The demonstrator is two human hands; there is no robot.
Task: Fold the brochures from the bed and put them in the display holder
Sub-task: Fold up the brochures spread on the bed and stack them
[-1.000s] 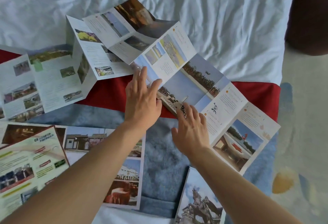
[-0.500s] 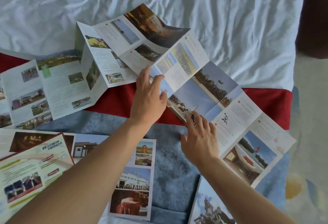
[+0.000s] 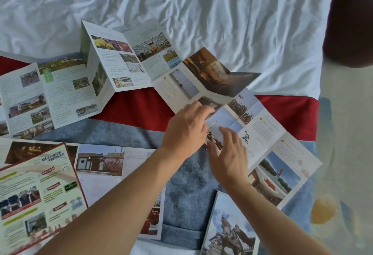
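I see my left hand (image 3: 186, 127) pinching a folded-over panel of the long brochure (image 3: 268, 143), fingers curled on its edge. My right hand (image 3: 229, 153) is spread flat, just above the next panel. The brochure's long axis runs diagonally toward the bed's near right corner; it shows sky photos and white text panels, with creased, half-raised folds. It lies across the red runner (image 3: 137, 109) and blue blanket (image 3: 187, 190), below the wrinkled white sheet (image 3: 222, 12).

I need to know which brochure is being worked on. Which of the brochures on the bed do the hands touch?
The long accordion brochure running diagonally over the red band. The left hand and right hand are on its middle panels; the others lie untouched.
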